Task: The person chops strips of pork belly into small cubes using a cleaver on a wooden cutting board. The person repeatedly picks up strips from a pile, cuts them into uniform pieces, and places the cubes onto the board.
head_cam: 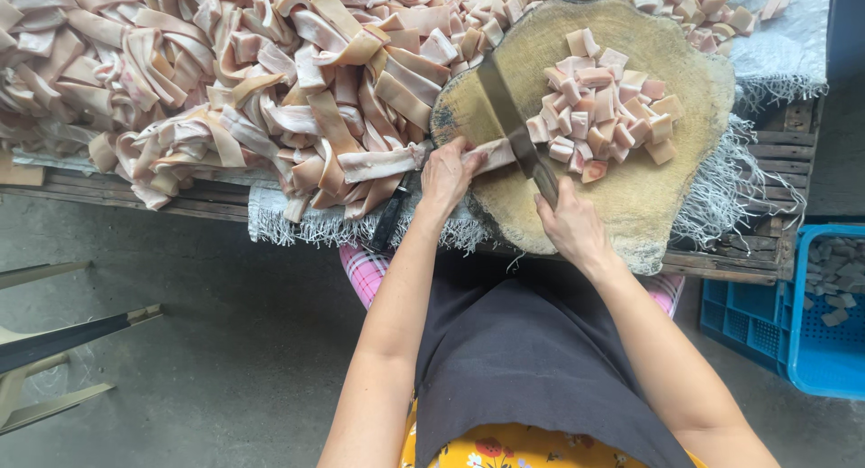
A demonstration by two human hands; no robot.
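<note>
dark grey apron [532, 369] over a yellow flowered garment lies closest. beyond it, the right hand [572, 227] has its grip clamped on the handle of a broad steel cleaver [509, 126], blade resting on the round wooden chopping block [685, 81]. the left hand [446, 172] presses a pale pink strip of pork skin [396, 160] at the block's edge. cut cubes [599, 112] sit right of the blade; uncut strips [225, 81] heap the surface behind.

Bare wood on the round chopping block [631, 193] lies right of the knife [509, 126]; cut cubes [599, 117] crowd its centre, and heaped pale meat strips [225, 81] wall off the left side, possibly reaching behind the block
</note>
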